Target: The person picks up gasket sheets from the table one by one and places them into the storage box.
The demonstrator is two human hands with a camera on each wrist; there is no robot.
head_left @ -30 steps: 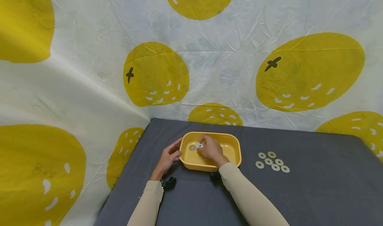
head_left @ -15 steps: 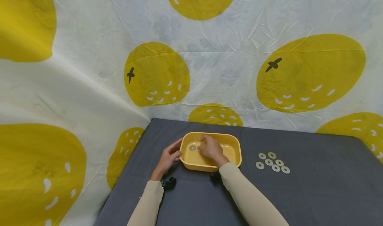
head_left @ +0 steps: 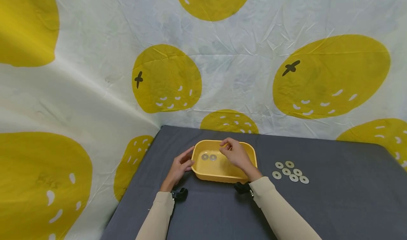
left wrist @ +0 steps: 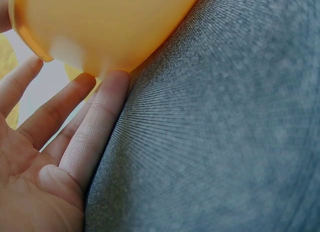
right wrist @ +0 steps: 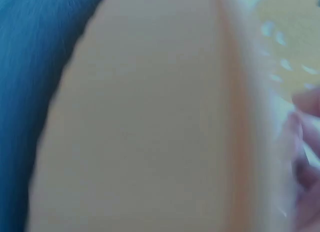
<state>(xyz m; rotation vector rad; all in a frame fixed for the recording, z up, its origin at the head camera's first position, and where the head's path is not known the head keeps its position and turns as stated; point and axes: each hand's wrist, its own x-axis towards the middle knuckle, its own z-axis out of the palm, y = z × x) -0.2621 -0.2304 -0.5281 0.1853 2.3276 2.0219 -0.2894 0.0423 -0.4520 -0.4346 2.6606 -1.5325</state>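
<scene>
A yellow plastic tub stands on the grey cloth. My left hand steadies its left end, the thumb at the rim and fingers against the outer wall in the left wrist view. Two flat metal washers lie side by side on the tub's floor, the left washer close to the right one. Over the tub's right half hovers my right hand, fingers loosely bent and nothing visible between them. The blurred tub wall fills most of the right wrist view.
Several more washers lie loosely grouped on the grey tablecloth right of the tub. Behind and to the left hangs a white sheet printed with yellow fruit.
My right hand has let go of a washer on the tub floor beside the other one, then lifted up and to the right. The left hand stays at the tub's end.
</scene>
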